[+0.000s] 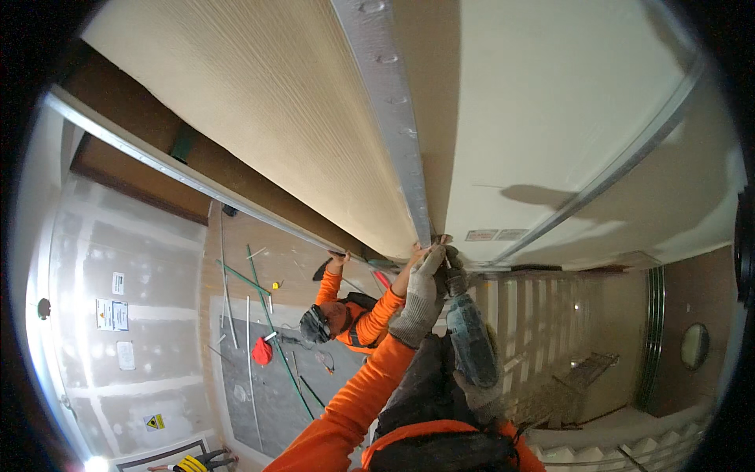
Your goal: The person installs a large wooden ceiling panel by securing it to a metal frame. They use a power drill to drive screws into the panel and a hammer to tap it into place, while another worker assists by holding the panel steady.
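My left hand point(425, 293), in a pale knit glove, reaches up to the lower end of a grey metal stud point(397, 118). Its fingers are closed around the stud's end. A co-worker's bare hand point(417, 253) is right beside it. Lower and to the right, my gloved right hand point(481, 397) grips a dusty blue-grey power drill point(472, 338), whose body partly hides the fingers. The drill points up, its front end close to my left fingers and the stud's end. Exactly what the tip touches is hidden.
A co-worker in orange point(358, 322) stands at left, one hand on a long metal channel point(204, 187). Green and white lengths, a red item point(262, 351) and a small yellow item point(276, 285) lie on the floor. Another person point(193, 462) is at lower left. Large pale panels point(550, 102) rise ahead.
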Action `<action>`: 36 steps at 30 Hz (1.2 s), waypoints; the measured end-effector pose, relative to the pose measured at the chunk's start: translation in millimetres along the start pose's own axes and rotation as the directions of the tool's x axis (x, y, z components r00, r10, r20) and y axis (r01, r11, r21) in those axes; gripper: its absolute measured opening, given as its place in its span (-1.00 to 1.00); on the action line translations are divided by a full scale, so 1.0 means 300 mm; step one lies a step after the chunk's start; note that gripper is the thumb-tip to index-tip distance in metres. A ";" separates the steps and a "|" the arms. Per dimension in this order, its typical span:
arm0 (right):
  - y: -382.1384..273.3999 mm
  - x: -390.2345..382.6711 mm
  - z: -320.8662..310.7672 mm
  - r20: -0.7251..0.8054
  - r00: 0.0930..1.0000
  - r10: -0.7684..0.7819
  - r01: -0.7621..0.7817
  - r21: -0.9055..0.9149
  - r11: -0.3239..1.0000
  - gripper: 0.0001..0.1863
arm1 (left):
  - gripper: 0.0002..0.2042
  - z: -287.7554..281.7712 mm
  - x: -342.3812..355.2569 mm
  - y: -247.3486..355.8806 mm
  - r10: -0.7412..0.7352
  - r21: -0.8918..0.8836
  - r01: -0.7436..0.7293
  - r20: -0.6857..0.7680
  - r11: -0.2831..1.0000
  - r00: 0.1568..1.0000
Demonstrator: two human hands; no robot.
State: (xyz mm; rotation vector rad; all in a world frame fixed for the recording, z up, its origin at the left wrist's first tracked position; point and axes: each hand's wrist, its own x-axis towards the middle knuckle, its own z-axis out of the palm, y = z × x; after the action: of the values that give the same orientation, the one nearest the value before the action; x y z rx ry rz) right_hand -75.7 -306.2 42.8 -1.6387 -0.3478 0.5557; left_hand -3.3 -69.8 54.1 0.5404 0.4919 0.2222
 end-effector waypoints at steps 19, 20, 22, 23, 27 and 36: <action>-0.177 -0.118 -0.009 -0.186 0.936 0.300 -0.289 0.087 0.954 -0.03 | -0.63 0.057 -0.022 0.160 0.273 0.771 -0.316 0.191 0.552 0.943; -0.176 -0.118 -0.012 -0.190 0.934 0.302 -0.291 0.088 0.953 -0.04 | -0.55 0.058 -0.027 0.187 0.288 0.760 -0.245 0.079 0.602 0.954; -0.178 -0.126 -0.014 -0.215 0.927 0.306 -0.293 0.094 0.952 -0.05 | -0.39 0.093 -0.023 0.268 0.690 0.853 -0.500 0.272 0.150 0.671; -0.177 -0.122 -0.016 -0.224 0.926 0.305 -0.291 0.092 0.952 -0.05 | -0.30 0.117 0.003 0.300 0.795 0.835 -0.539 0.402 -0.114 0.454; -0.171 -0.108 -0.017 -0.222 0.925 0.308 -0.296 0.085 0.951 -0.07 | -0.04 0.155 0.110 0.351 0.792 0.789 -0.547 0.511 -0.278 0.335; -0.143 -0.118 -0.059 -0.232 0.904 0.360 -0.333 0.148 0.931 -0.12 | -0.01 0.071 0.386 0.244 0.737 0.713 -0.307 0.674 -0.631 0.052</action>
State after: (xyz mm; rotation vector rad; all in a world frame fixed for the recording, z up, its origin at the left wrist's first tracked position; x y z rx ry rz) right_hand -92.0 -333.3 91.9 -1.6554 0.1688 0.6072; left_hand 101.7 20.1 64.6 2.4113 0.4411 1.6676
